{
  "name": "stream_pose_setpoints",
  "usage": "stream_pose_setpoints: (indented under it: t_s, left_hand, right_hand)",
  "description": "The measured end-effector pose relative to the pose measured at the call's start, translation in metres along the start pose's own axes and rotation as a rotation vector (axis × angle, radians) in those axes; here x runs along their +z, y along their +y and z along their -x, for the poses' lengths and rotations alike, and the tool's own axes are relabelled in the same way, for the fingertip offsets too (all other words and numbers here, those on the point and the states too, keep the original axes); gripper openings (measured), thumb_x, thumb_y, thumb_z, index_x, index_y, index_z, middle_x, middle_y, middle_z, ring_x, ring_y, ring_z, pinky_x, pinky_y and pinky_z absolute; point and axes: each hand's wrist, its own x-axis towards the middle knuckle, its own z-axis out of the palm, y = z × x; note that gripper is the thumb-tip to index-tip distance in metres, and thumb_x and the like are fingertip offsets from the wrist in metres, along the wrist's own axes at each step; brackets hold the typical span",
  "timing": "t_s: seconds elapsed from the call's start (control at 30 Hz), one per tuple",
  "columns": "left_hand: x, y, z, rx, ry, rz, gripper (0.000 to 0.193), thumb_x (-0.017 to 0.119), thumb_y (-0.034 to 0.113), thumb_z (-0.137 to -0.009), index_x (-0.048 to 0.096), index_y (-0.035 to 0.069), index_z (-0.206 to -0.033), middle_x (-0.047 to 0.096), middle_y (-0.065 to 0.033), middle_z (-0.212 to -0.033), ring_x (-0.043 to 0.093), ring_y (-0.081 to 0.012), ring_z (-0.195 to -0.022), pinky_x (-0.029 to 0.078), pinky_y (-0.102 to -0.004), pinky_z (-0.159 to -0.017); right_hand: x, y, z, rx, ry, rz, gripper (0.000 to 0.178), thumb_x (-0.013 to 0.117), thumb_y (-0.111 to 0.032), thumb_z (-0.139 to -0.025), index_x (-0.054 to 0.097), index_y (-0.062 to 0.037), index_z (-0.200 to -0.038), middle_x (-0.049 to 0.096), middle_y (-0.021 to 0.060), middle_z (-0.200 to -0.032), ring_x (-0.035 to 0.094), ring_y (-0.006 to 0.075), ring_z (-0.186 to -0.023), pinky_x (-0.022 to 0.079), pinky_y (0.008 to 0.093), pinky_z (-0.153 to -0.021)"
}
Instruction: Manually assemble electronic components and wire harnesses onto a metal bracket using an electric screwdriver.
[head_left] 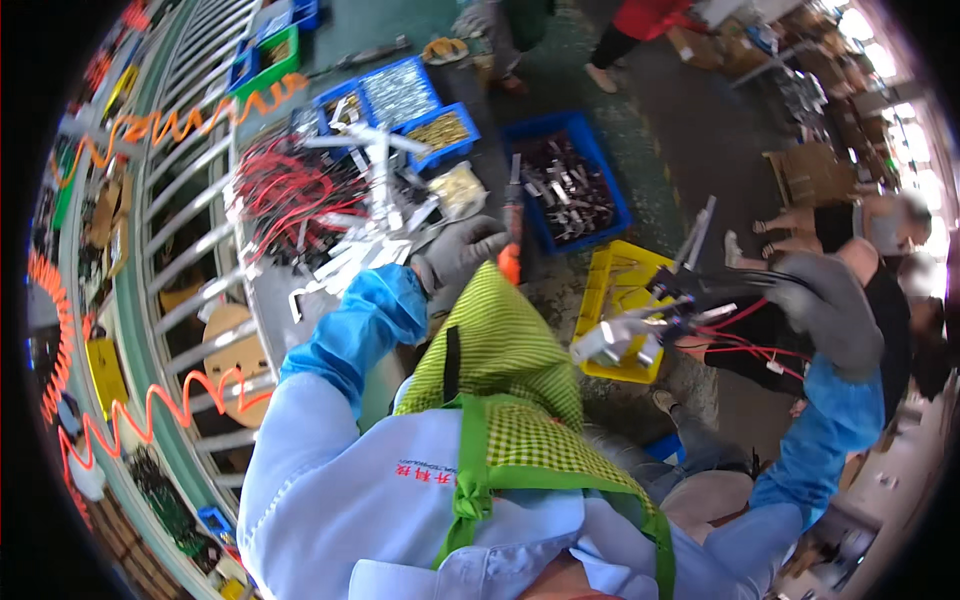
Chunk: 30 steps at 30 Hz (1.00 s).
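Observation:
My left hand, in a grey glove, is over the workbench's near edge, beside white metal brackets. Its fingers look curled together; whatever may be in them is hidden. Just right of its fingertips is a dark power screwdriver with an orange end. Out to the right, my right hand, gloved in grey and blurred, is closed on a metal bracket assembly with black and red wires. The assembly hangs in the air over a yellow bin, its thin metal arms sticking up.
Red and black cables lie heaped on the bench. Blue trays of small screws and brass-coloured parts stand behind them. A blue bin holds metal parts. Several people are nearby, one seated at right. Orange coiled hoses hang left.

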Motion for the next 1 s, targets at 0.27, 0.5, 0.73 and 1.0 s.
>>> stream_pose_setpoints:
  t_s: [0.27, 0.5, 0.73, 1.0]
  left_hand:
    - [0.256, 0.029, -0.138, -0.347, -0.663, 1.469, 0.13, 0.033, 0.096, -0.067, 0.028, -0.005, -0.148, 0.04, -0.0205, -0.148, 0.043, -0.0341, -0.132, 0.027, -0.0441, -0.116]
    - [0.335, 0.019, -0.17, -0.34, -0.605, 1.509, 0.093, 0.067, 0.068, -0.075, 0.032, 0.026, -0.15, 0.054, -0.0048, -0.132, 0.057, -0.0251, -0.116, 0.044, -0.0598, -0.099]
    - [0.366, 0.007, -0.178, -0.273, -0.57, 1.824, 0.085, 0.073, 0.053, -0.08, 0.038, 0.012, -0.146, 0.055, -0.0156, -0.135, 0.065, -0.0269, -0.105, 0.055, -0.0434, -0.09]
    - [0.329, -0.088, -0.256, -0.49, -0.102, 1.466, 0.052, 0.074, 0.032, -0.085, 0.056, 0.015, -0.131, 0.068, -0.0062, -0.109, 0.063, -0.0192, -0.096, 0.051, -0.0421, -0.093]
  right_hand:
    - [0.002, 0.168, -0.018, -0.312, -0.003, -0.019, 0.036, 0.061, -0.035, -0.091, 0.063, 0.0016, -0.092, 0.058, 0.0171, -0.073, 0.059, 0.0318, -0.065, 0.046, 0.04, -0.061]
    - [0.016, 0.275, -0.043, -0.386, 0.119, -0.197, 0.032, 0.062, -0.03, -0.094, 0.065, 0.0015, -0.098, 0.058, 0.0115, -0.073, 0.058, 0.0184, -0.064, 0.046, 0.0325, -0.06]
    - [0.036, 0.335, -0.103, -0.307, 0.068, -0.269, 0.039, 0.06, -0.036, -0.095, 0.063, 0.0019, -0.103, 0.062, 0.0168, -0.081, 0.061, 0.0224, -0.075, 0.048, 0.0355, -0.067]
    - [0.075, 0.428, -0.251, -0.267, 0.037, 0.09, 0.035, 0.062, -0.034, -0.091, 0.06, -0.0134, -0.118, 0.066, 0.0162, -0.102, 0.066, 0.0291, -0.097, 0.05, 0.0433, -0.083]
